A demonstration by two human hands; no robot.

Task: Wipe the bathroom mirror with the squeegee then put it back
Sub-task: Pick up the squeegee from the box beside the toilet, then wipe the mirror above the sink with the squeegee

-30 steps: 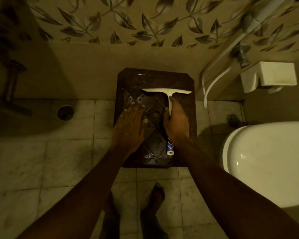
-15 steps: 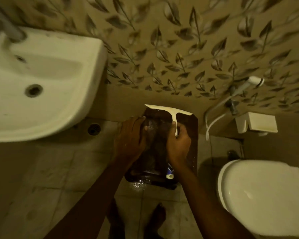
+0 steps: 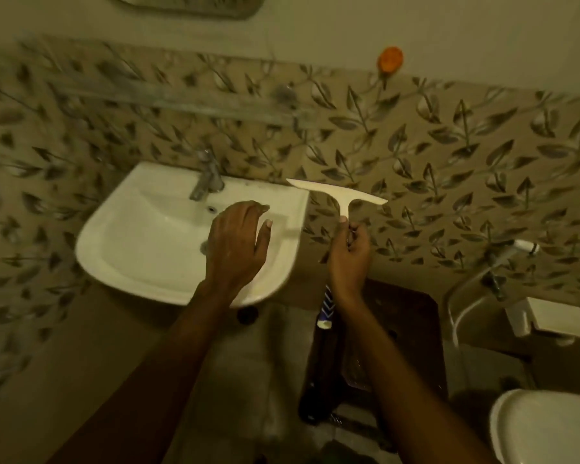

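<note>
My right hand (image 3: 348, 259) grips the handle of a white squeegee (image 3: 337, 193) and holds it upright in the air, its blade level in front of the leaf-patterned wall. The blue striped end of the handle (image 3: 327, 306) sticks out below my wrist. My left hand (image 3: 236, 244) hovers with relaxed fingers over the right side of the white sink (image 3: 141, 236) and holds nothing. Only the lower edge of the mirror (image 3: 188, 5) shows at the top of the view.
A dark brown stool (image 3: 406, 333) stands on the floor under my right arm. A tap (image 3: 208, 177) sits at the back of the sink. At right are a hand sprayer with hose (image 3: 516, 249), a white holder (image 3: 556, 321) and the toilet lid (image 3: 549, 426). An orange hook (image 3: 389, 60) is on the wall.
My right hand lifted the squeegee off the stool and up to sink height. My left hand left the stool and rose over the sink. The view tilted upward from the floor.
</note>
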